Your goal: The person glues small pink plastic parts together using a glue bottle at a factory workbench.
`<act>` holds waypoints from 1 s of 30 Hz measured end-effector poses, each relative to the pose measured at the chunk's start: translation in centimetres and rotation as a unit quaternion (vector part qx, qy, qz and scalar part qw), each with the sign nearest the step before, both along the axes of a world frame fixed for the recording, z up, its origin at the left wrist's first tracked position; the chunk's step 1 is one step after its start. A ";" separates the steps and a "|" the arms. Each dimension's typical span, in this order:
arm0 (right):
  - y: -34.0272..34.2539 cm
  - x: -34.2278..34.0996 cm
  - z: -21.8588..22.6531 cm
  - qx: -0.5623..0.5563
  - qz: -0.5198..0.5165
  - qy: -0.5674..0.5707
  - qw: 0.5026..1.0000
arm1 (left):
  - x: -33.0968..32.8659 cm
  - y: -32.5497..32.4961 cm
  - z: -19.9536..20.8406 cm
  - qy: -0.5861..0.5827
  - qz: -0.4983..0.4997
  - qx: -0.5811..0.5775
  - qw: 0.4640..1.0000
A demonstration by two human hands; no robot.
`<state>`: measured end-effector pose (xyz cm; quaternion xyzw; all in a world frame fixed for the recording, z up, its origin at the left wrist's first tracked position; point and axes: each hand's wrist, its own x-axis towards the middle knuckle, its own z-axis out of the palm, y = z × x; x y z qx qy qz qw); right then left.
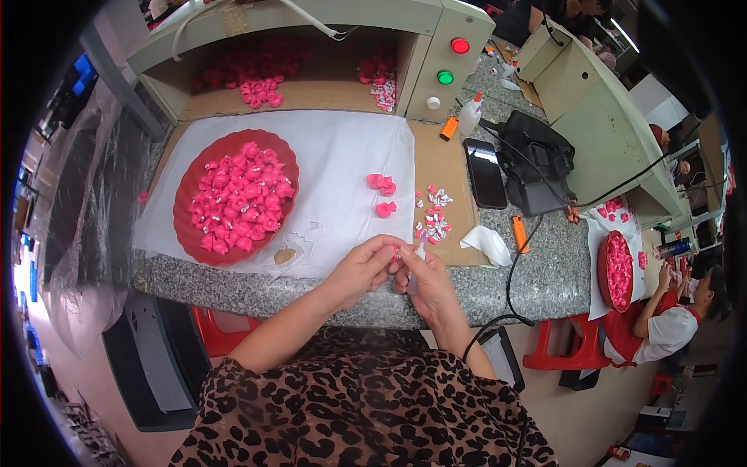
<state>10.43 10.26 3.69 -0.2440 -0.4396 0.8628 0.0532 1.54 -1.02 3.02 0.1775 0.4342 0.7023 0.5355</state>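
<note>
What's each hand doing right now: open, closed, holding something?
Left hand: closed, pinching a small piece, mostly hidden.
Right hand: closed, holding a small bottle with a purplish tip.

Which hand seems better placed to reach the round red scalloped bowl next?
Probably the left hand: it is nearer the red scalloped bowl, while the right hand holds a slim pale bottle.

Bright, soft light; outer edges bend (the corners fall black).
</note>
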 end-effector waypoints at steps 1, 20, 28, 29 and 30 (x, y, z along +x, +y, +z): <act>-0.1 0.2 -0.2 -0.010 -0.007 -0.011 1.000 | 0.1 0.1 0.0 0.028 -0.004 -0.011 1.000; -0.2 0.9 0.1 -0.029 0.029 0.045 0.998 | 1.2 -0.3 0.9 0.139 -0.024 -0.020 0.990; -0.3 0.7 -0.3 -0.054 0.001 0.035 0.998 | 1.2 -0.1 1.5 0.118 -0.033 0.019 0.992; -0.4 0.8 -0.3 -0.054 0.001 0.033 0.998 | 1.3 0.0 1.4 0.117 -0.034 0.019 0.992; -0.5 0.8 -0.2 -0.057 -0.002 0.039 0.998 | 1.3 -0.1 1.4 0.123 -0.033 0.015 0.992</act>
